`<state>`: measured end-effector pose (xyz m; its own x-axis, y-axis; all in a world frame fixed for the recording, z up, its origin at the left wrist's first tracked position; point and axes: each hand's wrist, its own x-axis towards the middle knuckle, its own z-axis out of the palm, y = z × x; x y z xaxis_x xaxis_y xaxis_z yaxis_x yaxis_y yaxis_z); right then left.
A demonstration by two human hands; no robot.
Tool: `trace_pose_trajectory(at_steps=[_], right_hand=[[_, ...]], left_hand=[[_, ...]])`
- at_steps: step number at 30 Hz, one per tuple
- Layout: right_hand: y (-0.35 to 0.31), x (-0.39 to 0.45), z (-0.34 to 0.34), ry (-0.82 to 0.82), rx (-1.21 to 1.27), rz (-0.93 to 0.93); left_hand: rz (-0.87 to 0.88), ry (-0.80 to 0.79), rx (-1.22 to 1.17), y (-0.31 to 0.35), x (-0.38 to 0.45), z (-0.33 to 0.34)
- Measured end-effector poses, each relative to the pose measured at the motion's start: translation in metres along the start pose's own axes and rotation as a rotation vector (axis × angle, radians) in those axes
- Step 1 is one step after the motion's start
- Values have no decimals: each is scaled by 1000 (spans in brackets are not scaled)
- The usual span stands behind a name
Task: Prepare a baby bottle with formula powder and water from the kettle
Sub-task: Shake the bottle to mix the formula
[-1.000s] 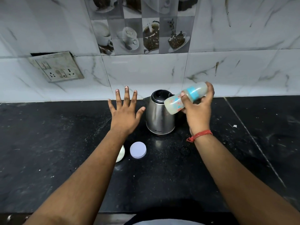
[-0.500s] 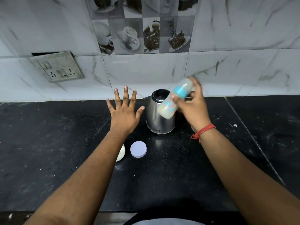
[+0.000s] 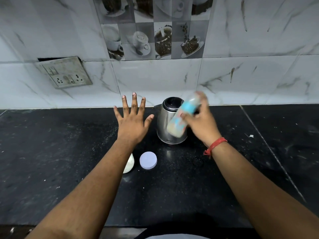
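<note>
Our right hand (image 3: 198, 125) is clamped on the tilted bottle (image 3: 183, 118), its long axis running far-right to near-left before the kettle (image 3: 165, 128), while our left hand (image 3: 133, 121) hovers spread, fingers apart.

Wall socket (image 3: 66, 73) — coffee-print tiles (image 3: 153, 31)

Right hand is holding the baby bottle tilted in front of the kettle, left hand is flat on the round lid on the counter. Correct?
Not quite. In the head view the left hand is spread open in the air, away from the round lid, which lies untouched on the counter. The rest holds: the right hand holds the baby bottle tilted in front of the kettle.
</note>
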<state>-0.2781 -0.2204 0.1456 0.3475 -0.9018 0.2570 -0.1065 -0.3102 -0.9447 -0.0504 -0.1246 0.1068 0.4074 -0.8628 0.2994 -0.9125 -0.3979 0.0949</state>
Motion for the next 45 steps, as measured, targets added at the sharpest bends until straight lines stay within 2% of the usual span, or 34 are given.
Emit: trace_pose_trajectory(at_steps=[1,2,5,6,7,9,10,11,13,14,15,17,18,19,22,23,24,26,27,28,31,32,33,35,36,37,40,41,42,44,45], right_hand=[[1,-1,0,-100,-27,12],[0,0,-2,-90,-4,27],[-6,7,-4,253,219,14],[-6,6,-3,275,210,-8],[-5,2,0,206,168,-23],[2,-3,2,-92,59,-9],[1,-3,0,-144,45,0],[0,0,-3,-100,75,7],[-4,4,-6,169,177,-11],[-4,5,-5,246,179,-29],[-5,3,-3,230,146,-42],[1,-1,1,-23,13,-34],[0,-1,0,-98,7,-10],[-1,1,-2,-76,64,22],[-4,8,-6,269,340,103],[-3,6,-4,282,334,116],[-1,2,-1,197,269,111],[8,-5,2,-99,122,105],[9,-6,0,-150,116,102],[7,-4,-3,-107,154,103],[1,0,-7,253,260,71],[1,-2,-5,275,233,37],[2,-5,-1,205,180,8],[11,-12,6,-87,100,11],[10,-12,4,-152,104,23],[7,-9,1,-115,137,30],[0,0,-7,253,306,23],[0,-1,-6,280,295,6],[1,-4,-4,218,240,-8],[5,-11,2,-72,124,4],[5,-13,2,-148,104,6]], left_hand=[[0,0,-3,0,1,0],[-1,-1,-7,0,1,0],[-4,-13,-9,2,2,-1],[-5,-16,-5,3,2,-2],[-4,-16,-3,3,3,-3],[-2,-15,-5,3,3,-3],[-1,-12,-8,2,4,-4],[-1,-12,-10,2,4,-4],[-3,-15,-12,1,4,-3],[-3,-16,-8,1,4,-3],[-5,-18,-1,0,4,-3],[-9,-21,0,-1,4,-3],[-11,-19,-3,-1,4,-3],[-13,-17,-6,-1,5,-3],[-14,-18,-6,-2,5,-3],[-12,-15,-3,-2,4,-3],[-9,-11,-3,-3,4,-3],[-12,-8,-9,-4,5,-3],[-16,-7,-10,-5,5,-3],[-19,-8,-9,-5,6,-3],[-17,-16,-10,-5,5,-3],[-16,-18,-10,-4,5,-3],[-14,-19,-9,-4,5,-3],[-12,-21,-5,-2,5,-4],[-12,-19,-4,-2,6,-5],[-13,-19,-6,-2,6,-5],[-19,-28,-7,-1,7,-6],[-20,-28,-4,-1,6,-7],[-18,-30,-2,-2,6,-7],[-14,-33,-6,-1,7,-7],[-13,-28,-12,-1,7,-7]])
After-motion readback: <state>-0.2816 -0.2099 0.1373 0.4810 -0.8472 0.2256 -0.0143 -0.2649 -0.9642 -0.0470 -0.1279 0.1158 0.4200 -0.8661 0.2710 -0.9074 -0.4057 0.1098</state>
